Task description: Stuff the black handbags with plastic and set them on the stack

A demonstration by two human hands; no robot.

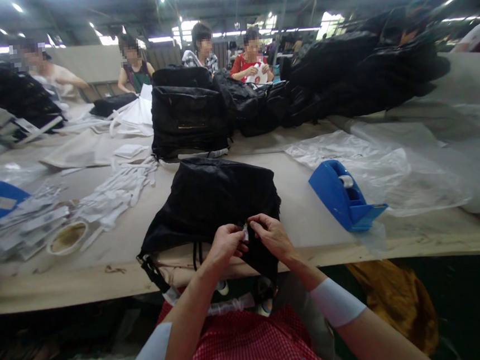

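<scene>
Both pinch black bag near edge: left hand, right hand closed, fingertips meeting; bag body lies beyond them.

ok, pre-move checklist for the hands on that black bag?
1. Both hands gripping: left hand and right hand pinch the near edge of the black bag. Ok.
2. What the small pale piece between the fingertips is: too small to see. Cannot tell.
3. Bag fully on the table: near part and strap hang over the edge. Not ok.
4. Tape dispenser apart from the hands, at the right. Ok.
5. White gloves apart from the bag, at the left. Ok.
</scene>
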